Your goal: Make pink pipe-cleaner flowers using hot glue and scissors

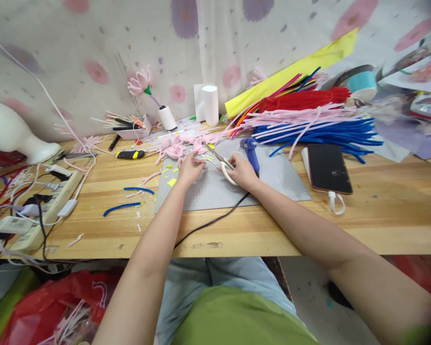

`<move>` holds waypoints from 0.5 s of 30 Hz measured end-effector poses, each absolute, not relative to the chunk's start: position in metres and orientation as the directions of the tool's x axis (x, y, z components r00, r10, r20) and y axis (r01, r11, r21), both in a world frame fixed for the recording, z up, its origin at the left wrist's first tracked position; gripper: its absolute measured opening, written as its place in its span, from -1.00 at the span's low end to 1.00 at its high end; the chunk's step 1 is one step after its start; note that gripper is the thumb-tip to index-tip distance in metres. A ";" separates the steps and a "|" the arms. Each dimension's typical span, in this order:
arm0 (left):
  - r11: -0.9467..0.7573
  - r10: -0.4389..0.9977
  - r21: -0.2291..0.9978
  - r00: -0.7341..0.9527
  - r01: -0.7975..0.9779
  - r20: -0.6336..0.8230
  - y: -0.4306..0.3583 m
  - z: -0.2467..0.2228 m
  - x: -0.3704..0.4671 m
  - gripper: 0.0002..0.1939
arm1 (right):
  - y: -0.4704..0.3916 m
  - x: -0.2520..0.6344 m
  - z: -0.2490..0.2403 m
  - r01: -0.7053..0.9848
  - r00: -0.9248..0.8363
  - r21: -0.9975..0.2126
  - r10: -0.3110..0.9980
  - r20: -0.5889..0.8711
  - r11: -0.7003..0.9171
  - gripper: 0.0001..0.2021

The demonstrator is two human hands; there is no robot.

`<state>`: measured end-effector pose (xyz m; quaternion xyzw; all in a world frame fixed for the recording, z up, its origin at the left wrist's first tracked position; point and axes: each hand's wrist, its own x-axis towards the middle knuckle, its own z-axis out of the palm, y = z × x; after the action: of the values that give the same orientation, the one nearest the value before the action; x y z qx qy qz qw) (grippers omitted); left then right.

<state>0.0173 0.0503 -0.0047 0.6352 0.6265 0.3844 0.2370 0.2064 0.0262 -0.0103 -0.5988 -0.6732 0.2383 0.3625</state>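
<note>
My right hand [241, 173] is closed around the white handles of a pair of scissors [222, 160], whose blades point away and to the left above the grey mat [208, 199]. A little to the left, my left hand [191, 170] has its fingers bent together in a pinch; whatever lies between them is too small to make out. Just beyond its fingertips lie pink fuzzy petal shapes [175, 149]. Small yellow scraps [172, 182] are scattered beside the left wrist. A blue glue gun [250, 154] rests on the mat, right behind my right hand.
Bundles of red [301, 100], pink and blue pipe cleaners [316, 136] lie at the back right. A black phone-like device [328, 167] is at the right. Left stand a power strip [50, 211] and a utility knife [130, 154]. A pink flower [141, 81] stands behind.
</note>
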 end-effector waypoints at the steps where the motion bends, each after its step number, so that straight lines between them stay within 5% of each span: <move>1: -0.084 0.979 0.831 -0.112 0.549 0.173 0.051 -0.006 0.016 -0.53 | 0.027 0.206 -0.009 0.610 0.004 -0.778 0.982 0.188 0.147 -0.60; 5: -0.015 0.985 0.967 -0.163 0.253 0.058 0.050 -0.003 0.019 -0.50 | 0.033 0.198 -0.006 0.297 0.050 -0.954 0.999 -0.019 -0.033 -0.56; 9: 0.012 0.988 0.998 -0.151 0.066 -0.002 0.041 0.005 0.026 -0.51 | 0.036 0.181 0.001 -0.033 -0.044 -0.990 0.990 -0.134 -0.135 -0.53; 15: 0.040 0.973 0.997 -0.230 0.061 -0.024 0.037 0.006 0.027 -0.49 | 0.038 0.156 0.015 -0.132 -0.093 -0.977 0.983 -0.157 -0.168 -0.52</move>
<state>0.0269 0.0367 0.0063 0.4470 0.5783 0.5296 0.4305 0.1561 0.0377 0.0148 -0.4821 -0.4414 0.5931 0.4702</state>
